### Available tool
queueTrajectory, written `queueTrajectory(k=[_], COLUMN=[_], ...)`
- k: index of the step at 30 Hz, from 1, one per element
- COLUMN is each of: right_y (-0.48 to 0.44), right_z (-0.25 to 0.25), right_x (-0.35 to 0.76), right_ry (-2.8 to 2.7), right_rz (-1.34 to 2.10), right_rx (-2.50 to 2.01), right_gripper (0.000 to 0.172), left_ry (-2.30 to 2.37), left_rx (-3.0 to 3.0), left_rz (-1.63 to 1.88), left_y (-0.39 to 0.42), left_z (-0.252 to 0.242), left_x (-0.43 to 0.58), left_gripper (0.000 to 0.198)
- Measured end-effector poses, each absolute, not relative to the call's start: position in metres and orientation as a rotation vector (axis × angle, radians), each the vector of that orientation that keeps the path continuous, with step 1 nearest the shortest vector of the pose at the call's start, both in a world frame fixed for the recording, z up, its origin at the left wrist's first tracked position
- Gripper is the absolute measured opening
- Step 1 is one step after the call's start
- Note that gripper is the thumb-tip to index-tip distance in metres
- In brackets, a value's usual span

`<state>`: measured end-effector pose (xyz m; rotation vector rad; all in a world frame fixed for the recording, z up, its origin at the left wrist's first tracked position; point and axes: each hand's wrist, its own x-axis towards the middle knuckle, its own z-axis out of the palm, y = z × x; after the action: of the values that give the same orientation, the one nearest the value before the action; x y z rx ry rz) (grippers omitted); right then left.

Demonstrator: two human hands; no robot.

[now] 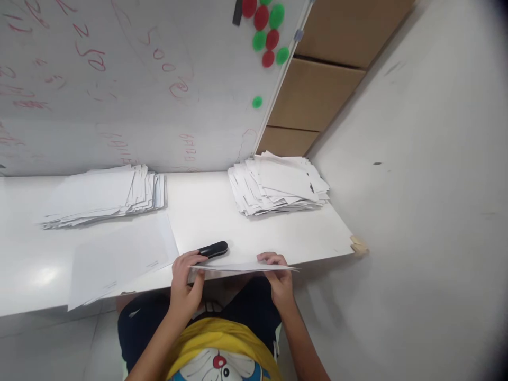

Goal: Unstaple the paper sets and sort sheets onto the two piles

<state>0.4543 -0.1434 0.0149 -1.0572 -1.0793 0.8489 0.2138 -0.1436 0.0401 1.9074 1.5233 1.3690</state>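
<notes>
Several white paper sheets (242,267) stand nearly edge-on at the table's front edge, held between my two hands. My left hand (187,278) is closed on their left end, thumb on the near side. At the right end my right hand (280,278) pinches them between thumb and fingers. A black stapler (213,249) lies on the table just behind the sheets, close to my left fingertips. Loose sheets (123,254) lie flat to the left, partly over the front edge.
On the white table (198,206) a tall paper stack (95,193) stands at back left, and an untidy paper pile (278,182) at back right. Behind rises a whiteboard (138,106) with red writing and round magnets (261,18). Cardboard boxes (317,95) and a wall (428,185) bound the right.
</notes>
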Motion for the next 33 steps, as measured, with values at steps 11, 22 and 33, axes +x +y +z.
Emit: queueTrajectory(k=[11, 22, 33], right_y=[-0.143, -0.142, -0.155], right_z=[0.023, 0.028, 0.02], right_x=[0.506, 0.53, 0.539], right_ry=[-0.728, -0.893, -0.987], right_rz=[0.903, 1.208, 1.099], right_rx=[-1.358, -1.582, -1.669], right_gripper=[0.052, 0.05, 0.041], left_ry=[1.521, 1.475, 1.455], left_rx=[2.46, 2.692, 2.778], left_rz=[0.932, 0.794, 0.731], left_y=[-0.125, -0.096, -0.099], left_z=[0.055, 0.034, 0.031], left_x=[0.223, 0.214, 0.22], left_gripper=[0.038, 0.029, 0.03])
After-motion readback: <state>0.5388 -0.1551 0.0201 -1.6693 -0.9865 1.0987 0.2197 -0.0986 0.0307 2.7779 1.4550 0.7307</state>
